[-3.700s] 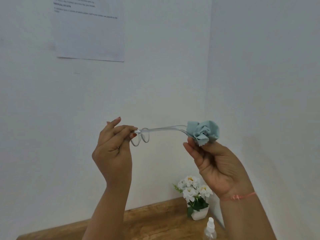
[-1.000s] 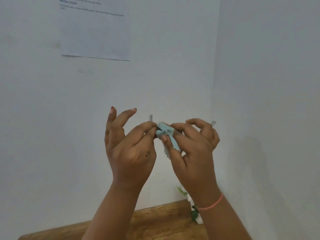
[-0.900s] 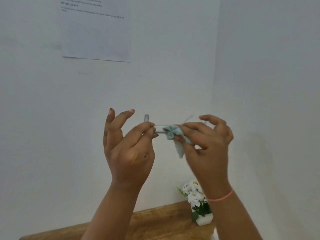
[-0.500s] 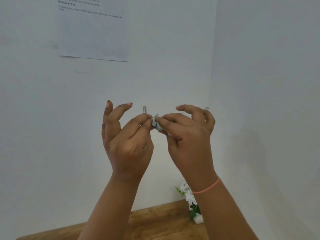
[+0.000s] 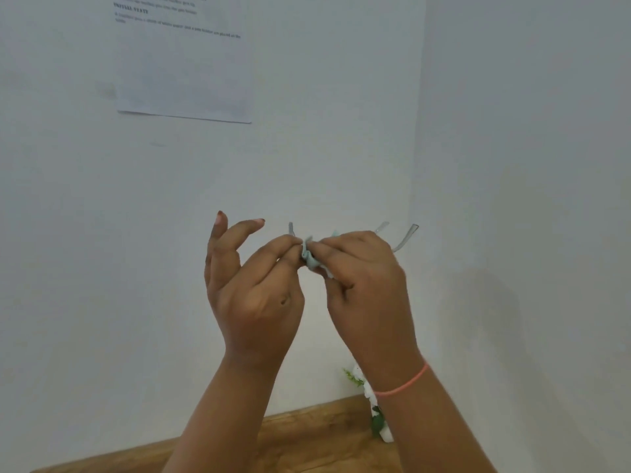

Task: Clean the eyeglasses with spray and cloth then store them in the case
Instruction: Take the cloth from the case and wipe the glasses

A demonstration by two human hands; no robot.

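The fingertips [image 5: 289,243] of the left hand [image 5: 252,291] pinch one end of the glasses [image 5: 405,237], thumb against forefinger, while its two outer fingers stand raised and loosely bent, holding nothing. Right against them, the fingertips [image 5: 319,248] of the right hand [image 5: 367,295] pinch the cloth [image 5: 309,261] round the frame, so that only a small pale blue-green fold shows between the two hands. Most of the glasses are hidden by the fingers. One clear tip sticks up just above the left thumb, and two clear temple ends poke out past the right knuckles towards the corner [image 5: 418,131] of the walls, the outer end close to its line. Both hands are held up in the air, well above the table [image 5: 307,435], whose wooden back edge meets the wall low in view. Flowers [image 5: 370,394] stand in that corner, partly behind the right wrist with its pink band [image 5: 406,385]. A paper [image 5: 184,70] hangs well above, with open wall to the left.
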